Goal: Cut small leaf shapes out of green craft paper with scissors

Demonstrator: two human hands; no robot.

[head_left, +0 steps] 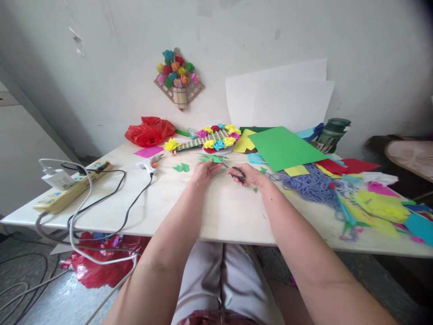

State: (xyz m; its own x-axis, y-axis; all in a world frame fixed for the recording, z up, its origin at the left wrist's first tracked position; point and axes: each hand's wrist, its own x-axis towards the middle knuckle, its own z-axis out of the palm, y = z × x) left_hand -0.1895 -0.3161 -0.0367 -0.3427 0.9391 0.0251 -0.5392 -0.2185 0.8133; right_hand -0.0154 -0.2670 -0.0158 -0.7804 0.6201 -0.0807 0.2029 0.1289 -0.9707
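My right hand (244,175) is closed round the dark handles of a pair of scissors (221,160), whose metal blades point up and left. At the blades, a small piece of green paper (212,158) is pinched by my left hand (205,171). Whether the blades are cutting into it is too small to tell. Left of my left hand lie a few cut green leaf shapes (184,167). Just beyond my hands is a decoration (199,143) of woven strips edged with yellow, blue, red and purple paper flowers.
A white glue gun (147,167) and a power strip (72,186) with trailing cords are on the left. A red plastic bag (149,132) sits at the back. To the right are a large green sheet (287,148), purple yarn (313,184), paper scraps and a dark green jar (333,135).
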